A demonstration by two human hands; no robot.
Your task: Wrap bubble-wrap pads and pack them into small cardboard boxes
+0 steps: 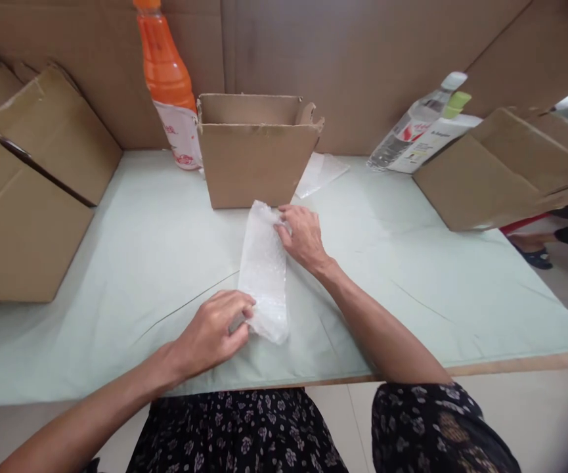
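A narrow, translucent sheet of bubble wrap [264, 263] lies lengthwise on the table in front of me. At its near left edge, my left hand [217, 325] pinches the wrap between thumb and fingers. My right hand [303, 233] grips the far right edge the same way, thumb and fingers closed on it. Just beyond the wrap's far end stands an open-topped cardboard box [259, 167]; what is inside it is hidden.
Larger cardboard boxes [18, 217] stand at the left, another box [485, 177] at the right. An orange drink bottle [170, 72], a clear bottle [412, 125] and a clear plastic bag [320, 174] sit toward the back. The green tablecloth [387, 295] reaches the front edge.
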